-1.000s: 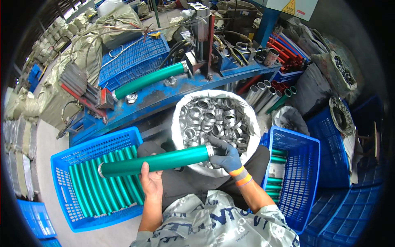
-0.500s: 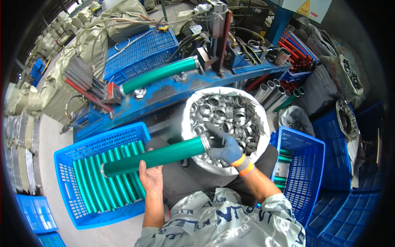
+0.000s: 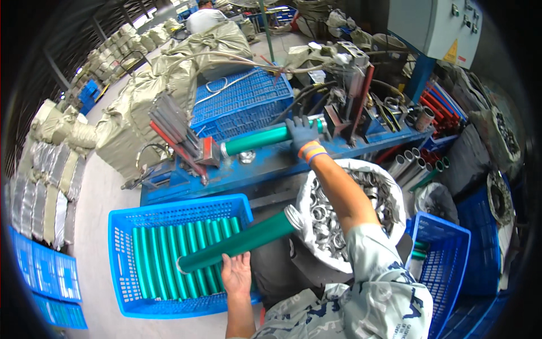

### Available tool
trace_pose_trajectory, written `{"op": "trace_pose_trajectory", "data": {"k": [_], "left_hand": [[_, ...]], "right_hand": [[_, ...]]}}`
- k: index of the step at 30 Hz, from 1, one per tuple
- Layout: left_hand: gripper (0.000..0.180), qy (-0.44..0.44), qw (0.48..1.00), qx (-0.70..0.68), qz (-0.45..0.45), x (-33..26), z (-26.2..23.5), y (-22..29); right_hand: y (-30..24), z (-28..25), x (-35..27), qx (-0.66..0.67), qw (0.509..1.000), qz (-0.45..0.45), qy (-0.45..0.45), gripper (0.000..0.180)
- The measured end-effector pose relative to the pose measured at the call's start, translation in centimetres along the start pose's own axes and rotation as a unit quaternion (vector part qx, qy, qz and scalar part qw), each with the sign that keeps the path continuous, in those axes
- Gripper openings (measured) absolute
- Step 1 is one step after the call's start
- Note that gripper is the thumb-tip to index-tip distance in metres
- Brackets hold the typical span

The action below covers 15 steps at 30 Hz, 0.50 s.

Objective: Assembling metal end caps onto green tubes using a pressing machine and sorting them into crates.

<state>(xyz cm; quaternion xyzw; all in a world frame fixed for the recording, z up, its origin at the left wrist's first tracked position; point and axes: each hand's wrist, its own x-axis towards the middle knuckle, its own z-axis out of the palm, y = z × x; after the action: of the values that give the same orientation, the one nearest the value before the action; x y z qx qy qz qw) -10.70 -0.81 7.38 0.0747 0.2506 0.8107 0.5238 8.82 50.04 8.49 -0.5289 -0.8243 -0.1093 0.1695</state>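
My bare left hand (image 3: pixel 236 274) supports a long green tube (image 3: pixel 243 242) from below, its fingers partly hidden behind it. A metal ring (image 3: pixel 293 217) sits on the tube's upper right end; the lower left end hangs over a blue crate. My right hand (image 3: pixel 303 134), in a dark glove with an orange cuff, reaches to the bench and closes over a second green tube (image 3: pixel 257 140) near its right end. That tube lies lengthwise between two metal fixtures on the blue bench (image 3: pixel 271 161). Below my right forearm, a white sack (image 3: pixel 398 226) holds many loose metal rings.
Green tubes lie in rows in the blue crate (image 3: pixel 180 311) at left. Another blue crate (image 3: pixel 446 271) stands at right with some tubes. A grey control box (image 3: pixel 435 28) is beyond the bench. Metal and red tubes (image 3: pixel 409 164) lean beneath its right end.
My right hand has left the ringed end of the held tube and moved up onto the tube on the bench. My left hand keeps its tube. The view has shifted.
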Motion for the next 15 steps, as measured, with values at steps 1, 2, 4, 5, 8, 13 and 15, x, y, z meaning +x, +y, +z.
{"op": "trace_pose_trajectory", "data": {"k": [1,2,4,5,8,13,15], "left_hand": [[0.045,0.009,1.0,0.007,-0.015,0.5,0.5,-0.9],[0.044,0.04,0.999,0.029,-0.003,-0.2,0.0,0.2],[0.043,0.036,0.999,0.035,-0.006,1.0,-0.6,0.0],[0.043,0.034,0.998,0.05,-0.008,1.7,-1.0,-0.1],[0.041,0.052,0.995,0.084,0.008,3.4,-3.1,0.5],[0.042,-0.007,0.99,0.092,-0.102,13.6,3.0,-9.8],[0.047,-0.045,0.988,0.095,-0.114,19.4,8.1,-13.6]], "right_hand": [[2.3,1.5,0.2,-0.039,0.998,0.014,0.056,0.076],[-0.2,1.5,0.5,-0.016,1.0,0.0,0.009,0.071],[0.8,0.9,0.6,-0.023,0.998,0.0,0.06,0.056],[0.7,0.0,0.0,-0.025,0.998,0.0,0.055,0.056],[-2.8,-8.1,-2.1,0.146,0.973,-0.081,0.156,0.066],[6.7,-20.7,-12.4,0.515,0.845,0.006,0.143,0.074],[11.0,-22.5,-18.0,0.573,0.793,0.035,0.203,0.079]]}}
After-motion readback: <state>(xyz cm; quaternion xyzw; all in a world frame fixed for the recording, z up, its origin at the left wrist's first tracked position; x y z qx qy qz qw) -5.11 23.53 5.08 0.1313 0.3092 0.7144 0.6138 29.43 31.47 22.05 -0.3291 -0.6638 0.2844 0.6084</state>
